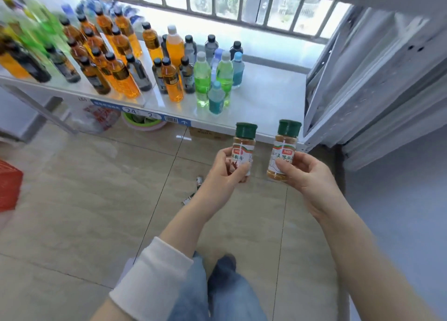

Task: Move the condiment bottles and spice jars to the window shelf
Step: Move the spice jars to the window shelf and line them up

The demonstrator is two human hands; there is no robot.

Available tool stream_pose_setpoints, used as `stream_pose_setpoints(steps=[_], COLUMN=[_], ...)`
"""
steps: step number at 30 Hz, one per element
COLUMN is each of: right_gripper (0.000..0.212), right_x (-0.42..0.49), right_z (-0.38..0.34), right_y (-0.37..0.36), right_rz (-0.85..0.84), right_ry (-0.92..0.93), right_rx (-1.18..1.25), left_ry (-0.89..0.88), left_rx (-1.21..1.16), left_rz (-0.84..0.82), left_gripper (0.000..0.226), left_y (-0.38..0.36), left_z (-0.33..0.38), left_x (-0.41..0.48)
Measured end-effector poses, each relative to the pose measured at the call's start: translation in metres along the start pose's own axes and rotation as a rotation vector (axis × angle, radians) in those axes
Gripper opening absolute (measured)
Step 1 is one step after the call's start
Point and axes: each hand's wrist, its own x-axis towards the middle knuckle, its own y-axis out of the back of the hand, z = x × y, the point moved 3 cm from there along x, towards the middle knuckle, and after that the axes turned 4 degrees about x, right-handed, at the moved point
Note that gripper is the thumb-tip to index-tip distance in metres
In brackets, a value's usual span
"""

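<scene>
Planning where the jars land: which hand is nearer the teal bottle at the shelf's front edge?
Left. The left hand, holding a spice jar, is just below the teal bottle in the view; the right hand, holding the other jar, is farther off to the right.

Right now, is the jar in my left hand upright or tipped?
Upright: the jar stands in the left hand, green lid on top.
</scene>
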Motion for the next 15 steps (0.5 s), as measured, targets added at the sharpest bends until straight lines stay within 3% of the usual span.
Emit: stream_pose_setpoints(steps=[4,15], right_gripper=[0.025,0.029], right_x=[-0.016,0.008], right_z=[-0.043,-0.171], right_y=[0.025,0.056], right_rz=[0.043,0.168], right_ry=[0.096,0.307], right_rx=[0.016,-0.086], left_ry=[-0.136,-0.376], left_rx=[0.014,0.079], left_rz=[-0.023,-0.046], left_gripper=[0.039,0.037], left_y=[-0.022,-0.059], left_z=[0.056,0.182], left_x=[0.002,0.049])
